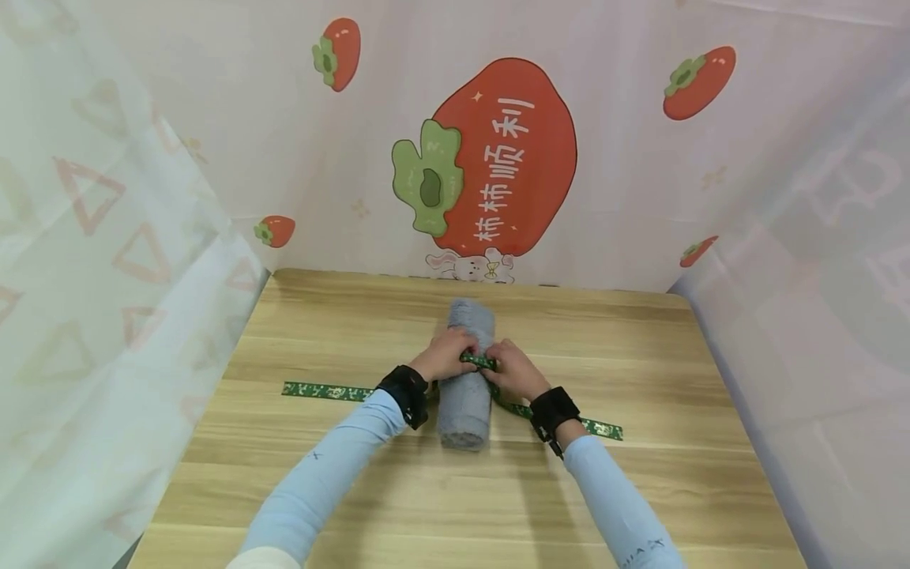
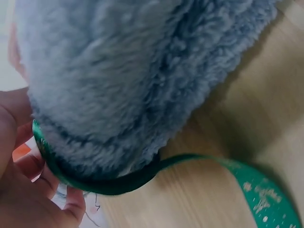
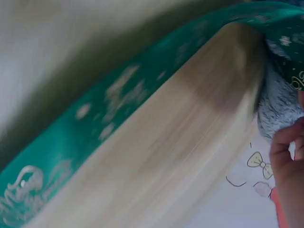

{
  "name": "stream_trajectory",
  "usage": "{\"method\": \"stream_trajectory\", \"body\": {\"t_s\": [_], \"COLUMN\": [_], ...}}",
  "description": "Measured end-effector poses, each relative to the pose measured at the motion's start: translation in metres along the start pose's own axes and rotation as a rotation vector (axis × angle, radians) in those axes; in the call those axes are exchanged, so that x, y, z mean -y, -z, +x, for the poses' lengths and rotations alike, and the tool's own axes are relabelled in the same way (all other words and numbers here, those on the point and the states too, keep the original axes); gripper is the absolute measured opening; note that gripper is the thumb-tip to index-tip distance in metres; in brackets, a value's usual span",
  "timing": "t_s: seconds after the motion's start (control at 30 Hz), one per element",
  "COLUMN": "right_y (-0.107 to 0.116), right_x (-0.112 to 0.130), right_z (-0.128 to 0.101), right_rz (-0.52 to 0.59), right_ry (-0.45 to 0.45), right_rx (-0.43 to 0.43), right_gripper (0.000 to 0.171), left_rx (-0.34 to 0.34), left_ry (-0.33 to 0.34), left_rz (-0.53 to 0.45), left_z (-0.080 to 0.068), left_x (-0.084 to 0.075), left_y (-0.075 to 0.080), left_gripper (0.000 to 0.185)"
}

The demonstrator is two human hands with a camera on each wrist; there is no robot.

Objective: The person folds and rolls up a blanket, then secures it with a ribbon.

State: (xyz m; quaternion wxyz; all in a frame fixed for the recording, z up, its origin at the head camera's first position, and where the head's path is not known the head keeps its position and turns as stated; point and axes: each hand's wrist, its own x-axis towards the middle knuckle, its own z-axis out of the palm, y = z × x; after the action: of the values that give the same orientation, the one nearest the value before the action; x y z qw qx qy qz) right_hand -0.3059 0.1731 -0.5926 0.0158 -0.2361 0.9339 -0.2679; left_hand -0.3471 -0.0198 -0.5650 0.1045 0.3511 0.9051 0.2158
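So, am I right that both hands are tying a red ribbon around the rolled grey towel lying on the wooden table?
Not quite: the ribbon is green with a pale print, not red, as the head view shows. Otherwise yes, the left hand and right hand hold it over the rolled grey towel on the wooden table.

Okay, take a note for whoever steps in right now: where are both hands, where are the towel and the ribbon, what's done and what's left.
Left hand: on top of the rolled grey towel, fingers pinching the green ribbon.
Right hand: beside it on the roll, also pinching the ribbon.
Towel: rolled up, lying on the wooden table with one end toward the person.
Ribbon: passes under the roll; both ends come up to meet on top between the hands, with tails trailing left and right on the table.
Done: towel rolled, ribbon wrapped round its middle.
Left: no finished knot or bow shows; tying likely remains.
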Motion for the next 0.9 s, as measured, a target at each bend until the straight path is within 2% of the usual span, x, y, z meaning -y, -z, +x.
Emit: {"method": "stream_trajectory", "body": {"t_s": [0.1,0.23,0.3,0.37,0.43,0.53,0.6,0.7,0.77,0.83,0.9], "right_y": [-0.002,-0.004,-0.005,-0.007,-0.008,-0.007,-0.002,0.013,0.022,0.029,0.03], "right_x": [0.001,0.005,0.005,0.003,0.0,-0.008,-0.013,-0.019,-0.025,-0.027,-0.028], "right_z": [0.003,0.005,0.007,0.008,0.008,0.008,0.008,0.006,0.003,0.001,0.0], "right_rz": [-0.143,-0.323,-0.363,-0.335,-0.254,-0.031,0.142,0.419,0.57,0.664,0.677], "right_ry": [-0.001,-0.017,-0.053,-0.096,-0.139,-0.157,-0.162,-0.181,-0.21,-0.24,-0.261], "right_rx": [-0.019,-0.1,-0.151,-0.188,-0.206,-0.171,-0.087,0.096,0.194,0.237,0.216], "right_gripper": [0.017,0.013,0.011,0.014,0.02,0.03,0.026,0.011,0.023,0.035,0.038], "left_rx": [-0.012,-0.032,-0.044,-0.053,-0.056,-0.054,-0.055,-0.055,-0.054,-0.063,-0.067], "left_ry": [0.004,0.018,0.029,0.042,0.053,0.061,0.058,0.049,0.044,0.028,0.024], "left_rz": [0.002,0.006,0.01,0.013,0.01,-0.001,-0.021,-0.056,-0.079,-0.075,-0.076], "left_z": [0.001,0.001,0.002,0.001,0.001,0.0,0.0,0.0,0.0,-0.001,-0.002], "left_x": [0.0,-0.002,-0.003,-0.004,-0.005,-0.005,-0.004,-0.003,-0.002,-0.001,-0.001], "left_y": [-0.003,-0.006,-0.006,-0.007,-0.008,-0.009,-0.008,-0.007,-0.006,-0.005,-0.005], "left_gripper": [0.013,0.013,0.013,0.014,0.014,0.015,0.015,0.016,0.016,0.018,0.017]}}
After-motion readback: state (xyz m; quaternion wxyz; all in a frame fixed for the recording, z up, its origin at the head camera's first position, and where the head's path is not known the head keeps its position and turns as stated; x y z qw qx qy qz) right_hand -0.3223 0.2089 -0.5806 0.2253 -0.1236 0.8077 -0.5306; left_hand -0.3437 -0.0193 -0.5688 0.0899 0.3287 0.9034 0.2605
